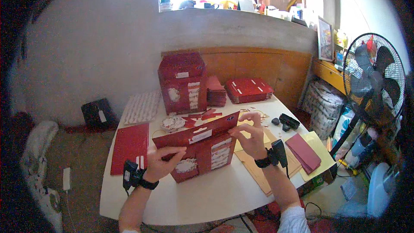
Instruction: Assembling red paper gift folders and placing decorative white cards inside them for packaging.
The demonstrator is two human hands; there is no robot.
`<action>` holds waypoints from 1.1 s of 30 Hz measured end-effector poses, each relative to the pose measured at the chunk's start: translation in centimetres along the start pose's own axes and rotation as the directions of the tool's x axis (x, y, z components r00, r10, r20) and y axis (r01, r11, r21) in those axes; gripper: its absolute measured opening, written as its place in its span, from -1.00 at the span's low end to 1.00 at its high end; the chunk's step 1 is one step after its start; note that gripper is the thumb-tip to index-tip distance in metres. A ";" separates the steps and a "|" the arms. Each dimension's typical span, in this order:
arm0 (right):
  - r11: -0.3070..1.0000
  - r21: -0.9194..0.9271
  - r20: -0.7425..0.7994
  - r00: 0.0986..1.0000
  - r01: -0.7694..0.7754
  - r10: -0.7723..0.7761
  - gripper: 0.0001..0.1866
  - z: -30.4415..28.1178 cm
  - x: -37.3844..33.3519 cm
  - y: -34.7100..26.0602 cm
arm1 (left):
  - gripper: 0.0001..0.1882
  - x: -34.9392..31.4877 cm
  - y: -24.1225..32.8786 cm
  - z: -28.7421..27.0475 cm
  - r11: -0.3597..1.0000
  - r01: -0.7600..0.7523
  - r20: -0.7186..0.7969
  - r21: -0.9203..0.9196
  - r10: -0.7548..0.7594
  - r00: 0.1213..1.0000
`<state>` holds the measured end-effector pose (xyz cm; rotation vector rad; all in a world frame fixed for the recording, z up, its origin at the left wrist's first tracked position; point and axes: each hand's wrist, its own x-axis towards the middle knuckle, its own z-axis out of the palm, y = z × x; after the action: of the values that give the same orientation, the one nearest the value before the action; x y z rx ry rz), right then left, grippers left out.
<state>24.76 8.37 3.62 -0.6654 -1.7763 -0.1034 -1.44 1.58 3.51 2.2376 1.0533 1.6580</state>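
A dark red cardboard box stands tilted on the white table in front of me. Its top flap has a hang slot and a white label, and cut-out openings on its front show white, crinkled contents. My left hand pinches the left end of the top flap between thumb and fingers. At the upper right corner, my right hand grips the same flap with its fingertips. Black devices are strapped to both wrists. Behind the held box, a similar red box stands upright.
Stacked red cards and a red pile lie at the back of the table. A flat red sheet is left, a white patterned sheet behind it. Dark red cards lie right; a standing fan is beyond.
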 end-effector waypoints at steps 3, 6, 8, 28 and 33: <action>0.973 0.228 0.030 0.999 -0.044 0.039 -0.89 0.1 -0.4 1.1 | -0.89 -0.3 -0.2 -0.1 1.000 -0.008 0.024 -0.010 0.008 1.000; 0.797 0.570 0.209 0.973 -0.199 0.094 -0.88 0.1 -1.0 2.1 | -0.86 0.3 0.2 -0.7 0.987 -0.143 0.069 0.074 0.138 0.988; 0.684 0.660 0.271 0.948 -0.311 0.169 -0.88 0.4 -1.4 2.1 | -0.85 0.4 0.3 -1.1 0.980 -0.165 0.028 0.107 0.163 0.986; 0.913 0.398 0.064 0.996 -0.085 0.065 -0.87 -0.2 -0.8 1.3 | -0.82 -0.5 -1.4 -1.5 0.999 -0.048 -0.121 -0.006 0.047 0.992; 0.659 0.706 -0.076 0.898 -0.258 0.433 -0.92 -0.9 -0.8 -0.1 | -0.73 -1.0 -2.2 -0.3 0.996 0.001 -0.249 -0.086 -0.023 0.968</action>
<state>25.61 7.65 3.15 -0.4066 -1.2746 0.6948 -2.78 2.49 1.78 2.0039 1.0230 1.9794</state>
